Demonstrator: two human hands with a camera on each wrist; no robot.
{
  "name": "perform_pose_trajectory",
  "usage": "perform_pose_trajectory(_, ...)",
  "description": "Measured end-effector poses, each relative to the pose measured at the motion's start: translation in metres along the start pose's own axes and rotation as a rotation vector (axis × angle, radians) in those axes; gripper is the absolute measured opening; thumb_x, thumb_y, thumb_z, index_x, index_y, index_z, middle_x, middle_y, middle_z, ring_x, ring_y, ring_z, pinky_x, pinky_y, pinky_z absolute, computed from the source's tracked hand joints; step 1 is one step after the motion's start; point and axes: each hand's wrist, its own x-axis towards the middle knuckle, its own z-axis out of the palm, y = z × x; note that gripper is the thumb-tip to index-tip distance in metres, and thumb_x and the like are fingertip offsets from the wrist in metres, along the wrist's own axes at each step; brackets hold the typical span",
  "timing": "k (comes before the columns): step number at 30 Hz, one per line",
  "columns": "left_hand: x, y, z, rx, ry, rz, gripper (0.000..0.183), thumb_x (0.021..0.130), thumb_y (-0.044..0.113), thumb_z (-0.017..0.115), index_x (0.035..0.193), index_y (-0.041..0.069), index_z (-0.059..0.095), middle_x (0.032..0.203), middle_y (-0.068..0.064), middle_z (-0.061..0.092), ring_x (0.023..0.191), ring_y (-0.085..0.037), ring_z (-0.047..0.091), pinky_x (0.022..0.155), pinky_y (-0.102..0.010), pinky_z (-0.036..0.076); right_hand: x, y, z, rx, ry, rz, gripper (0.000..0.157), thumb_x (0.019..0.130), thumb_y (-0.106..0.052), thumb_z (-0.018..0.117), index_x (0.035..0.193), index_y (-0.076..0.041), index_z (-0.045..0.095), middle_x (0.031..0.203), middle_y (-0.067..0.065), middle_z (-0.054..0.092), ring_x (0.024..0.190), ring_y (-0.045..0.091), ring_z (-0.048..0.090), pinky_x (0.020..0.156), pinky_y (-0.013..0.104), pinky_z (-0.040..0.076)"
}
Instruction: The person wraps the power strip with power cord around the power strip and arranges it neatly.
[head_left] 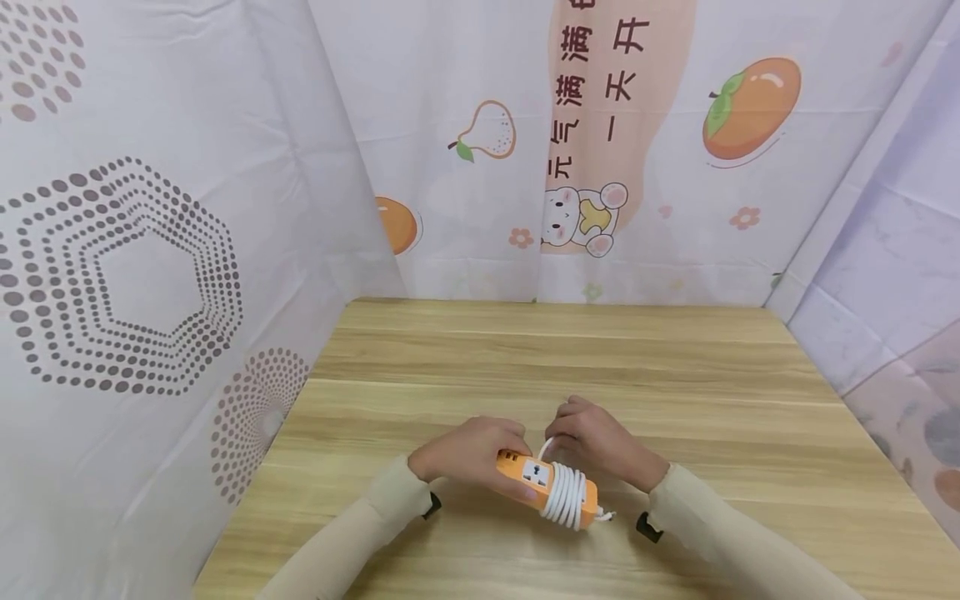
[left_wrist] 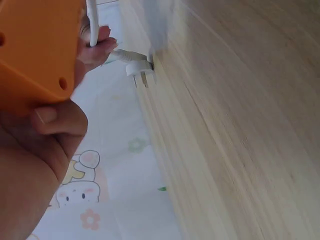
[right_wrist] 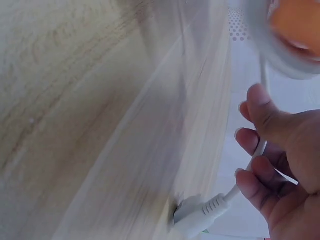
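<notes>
An orange power strip (head_left: 536,473) with white socket faces is held above the table in my left hand (head_left: 472,452), fingers and thumb around its near-left end. White cord (head_left: 566,497) is wound several turns around its other end. My right hand (head_left: 600,442) pinches the loose stretch of that cord just beyond the strip. In the right wrist view, the cord runs through curled fingers (right_wrist: 260,185) down to a white plug (right_wrist: 200,216), which touches the tabletop. From the left wrist view, the plug (left_wrist: 139,69) shows its prongs, and the strip's orange underside fills the upper left corner.
The wood-grain table (head_left: 420,358) extends around both hands. A white printed curtain (head_left: 450,208) hangs along the back edge, with another dotted one (head_left: 285,208) on the left and pale sheeting (head_left: 892,275) on the right. Dark wrist straps show beneath both sleeves.
</notes>
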Motion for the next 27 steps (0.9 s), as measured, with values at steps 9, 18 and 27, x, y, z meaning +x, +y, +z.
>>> perform_pose_trajectory(9, 0.000, -0.003, 0.004, 0.150, 0.037, -0.069, 0.045, 0.083, 0.068, 0.074, 0.084, 0.024, 0.072, 0.075, 0.013, 0.048, 0.061, -0.001, 0.042, 0.052, -0.017, 0.036, 0.003, -0.007, -0.002, -0.092, 0.004, 0.094, 0.009, 0.086, -0.009, 0.083, 0.089, -0.015, 0.077, 0.084, -0.008, 0.065, 0.078, 0.007, 0.051, 0.068, 0.026, 0.050)
perform_pose_trajectory(18, 0.001, -0.002, 0.007, 0.235, 0.061, -0.134, 0.046, 0.082, 0.071, 0.073, 0.078, 0.025, 0.069, 0.073, 0.013, 0.047, 0.060, -0.002, 0.042, 0.051, -0.018, 0.036, 0.007, -0.013, -0.006, -0.117, 0.008, 0.108, 0.007, 0.087, -0.013, 0.083, 0.089, -0.014, 0.077, 0.083, -0.008, 0.064, 0.079, 0.009, 0.053, 0.068, 0.027, 0.050)
perform_pose_trajectory(27, 0.004, -0.003, 0.010, 0.326, 0.131, -0.236, 0.047, 0.081, 0.071, 0.072, 0.076, 0.024, 0.064, 0.073, 0.010, 0.044, 0.058, -0.006, 0.040, 0.048, -0.021, 0.034, 0.010, -0.018, -0.009, -0.144, 0.000, 0.147, 0.005, 0.090, -0.012, 0.080, 0.094, -0.012, 0.079, 0.085, -0.007, 0.065, 0.079, 0.008, 0.052, 0.067, 0.025, 0.049)
